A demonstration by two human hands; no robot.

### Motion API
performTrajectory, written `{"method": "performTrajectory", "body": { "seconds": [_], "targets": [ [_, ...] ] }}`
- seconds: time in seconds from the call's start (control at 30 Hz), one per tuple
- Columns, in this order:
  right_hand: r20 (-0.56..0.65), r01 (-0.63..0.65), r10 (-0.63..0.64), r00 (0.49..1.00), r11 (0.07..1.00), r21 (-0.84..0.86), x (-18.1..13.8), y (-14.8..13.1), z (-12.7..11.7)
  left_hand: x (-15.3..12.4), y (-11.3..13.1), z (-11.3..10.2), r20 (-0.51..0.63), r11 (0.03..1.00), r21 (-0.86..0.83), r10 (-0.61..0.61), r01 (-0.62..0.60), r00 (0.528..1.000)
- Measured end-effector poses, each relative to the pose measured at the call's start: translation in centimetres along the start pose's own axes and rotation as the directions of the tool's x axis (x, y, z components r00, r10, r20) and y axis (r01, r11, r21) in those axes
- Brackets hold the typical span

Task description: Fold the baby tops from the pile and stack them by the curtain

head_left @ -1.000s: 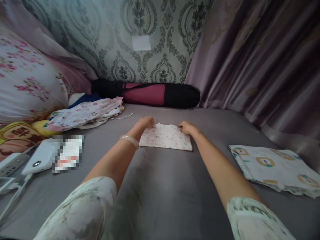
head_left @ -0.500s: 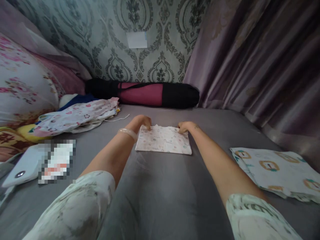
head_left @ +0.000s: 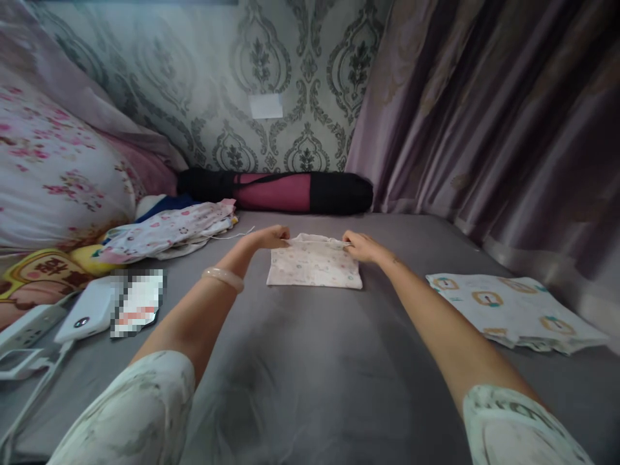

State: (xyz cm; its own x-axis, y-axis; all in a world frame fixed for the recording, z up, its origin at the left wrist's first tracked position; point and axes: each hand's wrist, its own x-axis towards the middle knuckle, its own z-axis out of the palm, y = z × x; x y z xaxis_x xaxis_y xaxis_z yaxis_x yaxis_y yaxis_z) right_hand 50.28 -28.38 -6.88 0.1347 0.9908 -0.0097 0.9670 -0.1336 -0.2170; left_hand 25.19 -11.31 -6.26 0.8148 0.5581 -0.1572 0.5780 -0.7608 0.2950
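Note:
A small folded white cloth with a pale pink print [head_left: 314, 266] lies on the grey bed sheet [head_left: 310, 361] in the middle. My left hand [head_left: 272, 236] pinches its far left corner, fingers closed. My right hand [head_left: 358, 245] pinches the far right corner, fingers closed too. The far edge of the cloth is lifted slightly between the two hands. A pale bangle [head_left: 223, 278] sits on my left wrist.
A folded cloth with orange rings [head_left: 508, 309] lies at the right. A pile of printed clothes [head_left: 169, 227] lies at the left, beside a floral pillow [head_left: 53, 181]. A white power bank [head_left: 82, 316] and power strip [head_left: 22, 326] sit front left. A black and red roll [head_left: 276, 191] lies against the wall.
Both hands have stayed on the far corners of the small cloth and raised its far edge a little. The camera view has shifted slightly.

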Motion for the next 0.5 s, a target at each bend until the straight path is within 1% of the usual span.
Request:
{"method": "performTrajectory", "body": {
  "seconds": [0.1,0.17,0.23,0.3,0.33,0.4,0.5],
  "targets": [
    [-0.001,0.04,-0.04,0.999,0.994,0.103,-0.6,0.2,-2.1,-1.8,0.5,-2.1,-0.006,0.993,-0.118,0.019,-0.019,1.0],
    [0.044,0.05,-0.061,0.997,0.974,0.22,-0.9,0.4,-3.4,-2.9,0.8,-3.2,0.042,0.984,-0.177,0.031,-0.023,0.999],
    [0.11,0.043,-0.089,0.99,0.932,0.361,-1.1,0.7,-4.3,-3.8,1.1,-4.1,0.108,0.975,-0.22,0.05,-0.025,0.993],
    [0.139,0.039,-0.115,0.984,0.886,0.461,-1.2,1.0,-5.0,-4.4,1.3,-4.8,0.129,0.968,-0.248,0.058,-0.025,0.99],
    [0.13,0.04,-0.117,0.985,0.873,0.485,-1.2,1.2,-5.2,-4.6,1.4,-5.1,0.108,0.966,-0.255,0.059,-0.029,0.992],
    [0.064,0.056,-0.098,0.993,0.875,0.481,-1.0,1.3,-5.6,-4.7,1.5,-5.4,0.022,0.966,-0.254,0.065,-0.057,0.998],
    [-0.121,0.127,-0.086,0.989,0.909,0.398,-0.9,1.2,-5.7,-4.1,1.5,-5.3,-0.156,0.966,-0.223,0.096,-0.129,0.983]
  ]
}}
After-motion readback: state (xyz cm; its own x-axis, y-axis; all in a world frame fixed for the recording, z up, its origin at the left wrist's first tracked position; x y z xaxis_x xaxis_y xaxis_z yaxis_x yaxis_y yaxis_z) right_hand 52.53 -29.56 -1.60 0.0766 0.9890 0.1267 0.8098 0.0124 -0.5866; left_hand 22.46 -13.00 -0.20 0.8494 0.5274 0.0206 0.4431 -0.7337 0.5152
